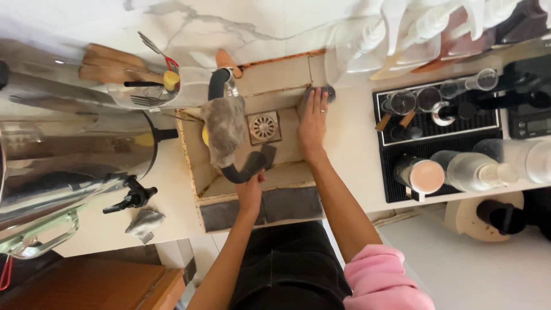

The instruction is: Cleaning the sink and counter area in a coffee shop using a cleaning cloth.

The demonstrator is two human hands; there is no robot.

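My left hand [251, 192] closes its grip around the dark faucet spout [244, 170] low over the sink [198, 166]; its long axis runs from me toward the wall. My right hand [313, 123] lies flat, fingers spread, on the sink's right edge.

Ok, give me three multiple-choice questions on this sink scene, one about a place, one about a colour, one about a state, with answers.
1. Where does the right hand rest?
A. on the sink's right rim
B. on the urn
C. on the black mat

2. What colour is the sleeve?
A. green
B. pink
C. white

3. How is the left hand?
A. open and flat on the counter
B. out of view
C. closed on the squeegee

Answers: 1 A, the palm lies flat on the rim of the sink. 2 B, the cuff at the bottom edge is pink. 3 C, its fingers wrap the dark handle.
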